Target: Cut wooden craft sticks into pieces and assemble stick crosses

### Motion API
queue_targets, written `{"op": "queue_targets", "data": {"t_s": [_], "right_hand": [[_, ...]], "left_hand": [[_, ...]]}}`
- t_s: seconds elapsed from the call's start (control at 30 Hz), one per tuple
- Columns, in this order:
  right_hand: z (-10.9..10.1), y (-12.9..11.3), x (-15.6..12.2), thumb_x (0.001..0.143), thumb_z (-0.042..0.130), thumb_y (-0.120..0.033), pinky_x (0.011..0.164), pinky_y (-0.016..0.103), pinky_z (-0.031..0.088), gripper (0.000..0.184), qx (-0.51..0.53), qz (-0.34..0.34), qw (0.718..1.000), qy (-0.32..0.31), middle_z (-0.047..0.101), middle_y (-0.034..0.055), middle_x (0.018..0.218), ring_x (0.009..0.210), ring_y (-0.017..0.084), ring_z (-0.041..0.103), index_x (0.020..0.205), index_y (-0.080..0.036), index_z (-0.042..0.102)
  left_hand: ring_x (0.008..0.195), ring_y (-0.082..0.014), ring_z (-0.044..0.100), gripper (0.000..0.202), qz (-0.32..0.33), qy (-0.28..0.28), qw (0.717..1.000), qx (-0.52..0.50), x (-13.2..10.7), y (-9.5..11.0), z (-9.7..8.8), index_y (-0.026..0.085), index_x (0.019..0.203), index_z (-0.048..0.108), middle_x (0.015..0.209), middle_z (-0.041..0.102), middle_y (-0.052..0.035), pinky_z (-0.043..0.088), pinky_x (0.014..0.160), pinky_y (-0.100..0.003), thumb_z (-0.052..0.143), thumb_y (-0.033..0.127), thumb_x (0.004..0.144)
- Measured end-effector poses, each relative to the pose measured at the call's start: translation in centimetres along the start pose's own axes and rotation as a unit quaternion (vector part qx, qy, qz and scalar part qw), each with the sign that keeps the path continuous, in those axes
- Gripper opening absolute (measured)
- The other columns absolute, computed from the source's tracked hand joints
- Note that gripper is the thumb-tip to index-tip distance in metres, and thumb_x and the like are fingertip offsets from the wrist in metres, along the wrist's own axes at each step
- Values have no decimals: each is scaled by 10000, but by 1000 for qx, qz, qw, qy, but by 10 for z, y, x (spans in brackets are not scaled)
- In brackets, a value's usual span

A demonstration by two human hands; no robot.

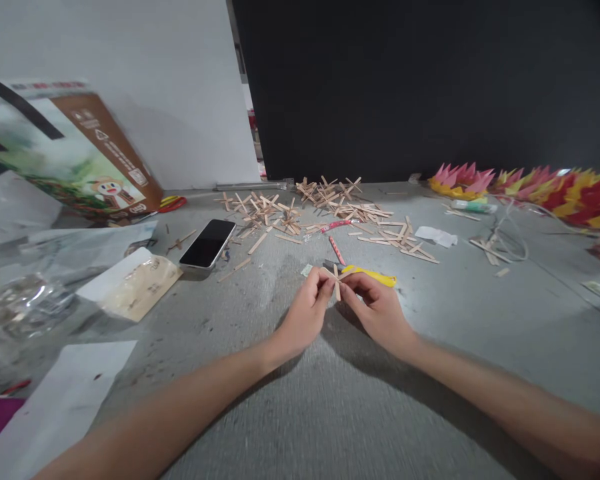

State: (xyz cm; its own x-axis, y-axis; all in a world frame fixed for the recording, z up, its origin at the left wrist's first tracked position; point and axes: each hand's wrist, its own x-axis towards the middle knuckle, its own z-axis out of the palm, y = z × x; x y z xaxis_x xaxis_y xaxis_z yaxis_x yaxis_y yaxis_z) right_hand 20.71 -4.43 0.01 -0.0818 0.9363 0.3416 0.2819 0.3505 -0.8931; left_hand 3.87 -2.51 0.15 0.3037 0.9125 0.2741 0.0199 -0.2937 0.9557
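Both hands meet over the middle of the grey table (pixel 330 413). My left hand (pixel 304 312) and my right hand (pixel 375 308) pinch a small star of crossed wooden sticks (pixel 337 277) between their fingertips, fingers closed. Just behind my right hand lies a yellow tool (pixel 375 275). A red-and-white stick (pixel 337 251) lies beyond the star. Piles of finished crossed-stick pieces (pixel 330 200) and loose sticks (pixel 405 241) spread across the far part of the table.
A black phone (pixel 208 243) lies left of the sticks, beside a tan packet (pixel 137 287). A printed carton (pixel 70 157) leans at the far left, with clear plastic bags (pixel 25 293) and white paper (pixel 65 407). Folded red, yellow and pink paper shapes (pixel 545 187) line the far right, near a white cable (pixel 510 240).
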Motion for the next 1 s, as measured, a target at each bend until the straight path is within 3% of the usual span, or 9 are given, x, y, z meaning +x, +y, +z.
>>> {"op": "queue_targets", "data": {"t_s": [0.23, 0.43, 0.7, 1.0], "right_hand": [[2, -3, 0, 1010, 630, -413, 685, 290, 516, 198, 17, 9, 1000, -2, 701, 23, 832, 743, 170, 644, 940, -230, 659], [3, -4, -1, 1003, 639, -423, 715, 306, 540, 303, 61, 15, 998, -5, 704, 3, 818, 750, 176, 670, 1243, -239, 617], [3, -13, 2, 960, 690, -430, 714, 301, 544, 211, 103, 13, 995, -2, 706, 25, 881, 759, 162, 638, 1030, -232, 708], [1, -13, 2, 948, 702, -420, 691, 305, 562, 193, 120, 24, 992, -7, 732, 29, 882, 737, 160, 655, 986, -234, 738]], "left_hand": [[836, -166, 543, 289, 3, -1, 1000, 1, 0, 3, 0, 218, 898, 515, 891, 587, -7, 418, 801, -287, 480, 430, 1090], [830, -170, 543, 306, 2, 5, 1000, -15, -1, 3, 2, 221, 892, 515, 895, 596, -12, 431, 811, -295, 479, 453, 1088], [866, -173, 532, 317, -7, 3, 999, -46, -4, 3, 4, 220, 881, 496, 870, 538, -5, 447, 853, -296, 494, 464, 1083], [809, -161, 523, 335, -1, 13, 998, -60, -6, 4, 7, 217, 864, 501, 861, 551, -4, 432, 787, -283, 502, 469, 1084]]}}
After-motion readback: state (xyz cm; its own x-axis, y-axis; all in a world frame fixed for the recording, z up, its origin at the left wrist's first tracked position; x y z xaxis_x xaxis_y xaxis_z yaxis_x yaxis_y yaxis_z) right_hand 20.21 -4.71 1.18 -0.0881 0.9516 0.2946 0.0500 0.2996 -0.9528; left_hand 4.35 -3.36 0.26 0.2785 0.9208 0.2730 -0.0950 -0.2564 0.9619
